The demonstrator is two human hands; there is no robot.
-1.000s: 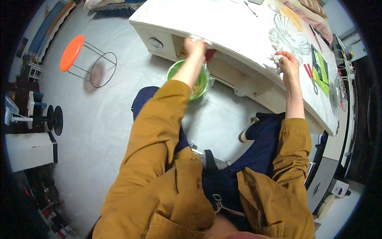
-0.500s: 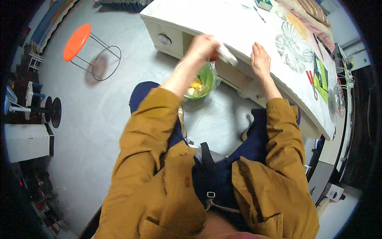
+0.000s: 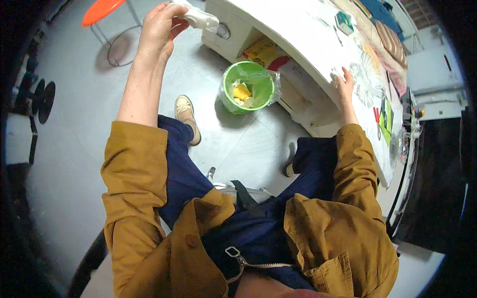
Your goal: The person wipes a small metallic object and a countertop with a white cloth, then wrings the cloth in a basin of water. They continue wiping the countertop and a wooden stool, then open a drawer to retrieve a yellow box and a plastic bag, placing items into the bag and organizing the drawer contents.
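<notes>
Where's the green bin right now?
Head view, upper middle: the bin stands on the floor, between the left shoe and the desk, lower right of the left hand in the picture.

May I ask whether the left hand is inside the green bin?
No, the left hand holds a white wad left of the green bin.

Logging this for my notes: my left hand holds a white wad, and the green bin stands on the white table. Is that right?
Not quite: the green bin stands on the floor, not the white table, as the head view shows. Your left hand does hold a white wad.
</notes>
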